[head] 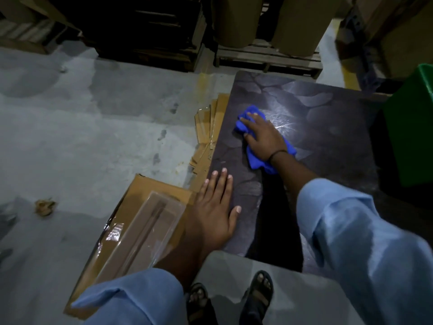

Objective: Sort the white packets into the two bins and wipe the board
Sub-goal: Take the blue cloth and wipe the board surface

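Note:
A dark, glossy board [316, 118] fills the middle right of the head view. On it lies a crumpled blue cloth [255, 158]. My right hand [262, 134] presses flat on the cloth, fingers spread and pointing to the upper left. My left hand [215, 207] rests flat on the board's near left edge, fingers straight, holding nothing. A green bin [412, 127] stands at the board's right side, cut off by the frame. No white packets are in view.
A flat cardboard box [131, 221] with a clear plastic tray on it lies on the floor left of the board. Cardboard sheets [210, 127] fan out under the board's left edge. Wooden pallets [267, 57] with brown rolls stand behind. My sandalled feet [232, 299] are below.

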A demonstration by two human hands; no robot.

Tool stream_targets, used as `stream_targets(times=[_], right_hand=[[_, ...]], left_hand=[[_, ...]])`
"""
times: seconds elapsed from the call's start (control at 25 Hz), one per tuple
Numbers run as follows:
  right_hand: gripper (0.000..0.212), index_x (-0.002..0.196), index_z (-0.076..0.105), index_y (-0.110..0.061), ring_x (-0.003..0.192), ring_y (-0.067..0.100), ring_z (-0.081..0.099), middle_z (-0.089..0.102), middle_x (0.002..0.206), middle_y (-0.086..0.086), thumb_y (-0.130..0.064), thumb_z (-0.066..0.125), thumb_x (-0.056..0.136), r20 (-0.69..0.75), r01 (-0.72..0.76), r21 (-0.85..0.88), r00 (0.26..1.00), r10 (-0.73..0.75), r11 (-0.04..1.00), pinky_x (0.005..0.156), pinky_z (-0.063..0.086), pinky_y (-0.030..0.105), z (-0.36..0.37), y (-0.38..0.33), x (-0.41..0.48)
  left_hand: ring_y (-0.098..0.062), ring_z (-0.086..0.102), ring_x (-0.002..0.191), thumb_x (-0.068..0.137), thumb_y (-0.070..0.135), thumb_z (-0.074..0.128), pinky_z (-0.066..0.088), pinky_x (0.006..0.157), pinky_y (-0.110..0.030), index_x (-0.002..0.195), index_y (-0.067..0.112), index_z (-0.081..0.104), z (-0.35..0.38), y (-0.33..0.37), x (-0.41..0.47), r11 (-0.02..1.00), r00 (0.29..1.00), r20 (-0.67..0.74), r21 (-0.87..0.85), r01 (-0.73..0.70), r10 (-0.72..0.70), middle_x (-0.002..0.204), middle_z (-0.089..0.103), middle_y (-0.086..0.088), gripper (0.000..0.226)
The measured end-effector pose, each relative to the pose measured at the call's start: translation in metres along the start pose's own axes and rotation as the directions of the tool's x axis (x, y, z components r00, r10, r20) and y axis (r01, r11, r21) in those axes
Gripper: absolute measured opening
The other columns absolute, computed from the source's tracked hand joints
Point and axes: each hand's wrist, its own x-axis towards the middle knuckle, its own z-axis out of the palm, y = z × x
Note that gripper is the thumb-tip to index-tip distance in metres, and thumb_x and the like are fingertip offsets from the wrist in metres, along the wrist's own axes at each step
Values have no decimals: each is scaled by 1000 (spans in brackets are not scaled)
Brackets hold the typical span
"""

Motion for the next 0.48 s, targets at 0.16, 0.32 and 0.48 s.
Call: stream_targets(times=[0.16, 0.32, 0.48], right_hand=[[58, 147, 46, -20, 146, 30, 31, 38, 156, 12, -35, 47, 91, -15, 20, -54, 1000, -21, 998, 120, 20, 44, 11, -11, 40], [56, 149, 43, -22, 147, 31, 29, 36, 158, 8, -31, 48, 94, 16, 139, -29, 990, -139, 990, 121, 17, 46, 11, -24, 8], [57, 148, 45, -24, 147, 23, 30, 38, 157, 5, -38, 42, 92, 86, 284, 41, 954, -287, 958, 122, 16, 44, 7, -49, -70]], left_hand=[[-25, 0, 158, 103, 47, 36, 16, 125, -47, 161, 10, 16, 5, -2, 1, 1000, 1000, -25, -13, -1, 0, 170, 7, -8, 71], [-27, 3, 158, 103, 46, 36, 17, 125, -47, 161, 8, 19, 6, -1, 0, 1000, 998, -53, -9, -28, 27, 170, 9, -10, 71], [-28, 8, 157, 102, 47, 38, 20, 124, -48, 159, 7, 23, 3, 3, -3, 1000, 999, -47, 16, -1, 2, 169, 16, -11, 71]])
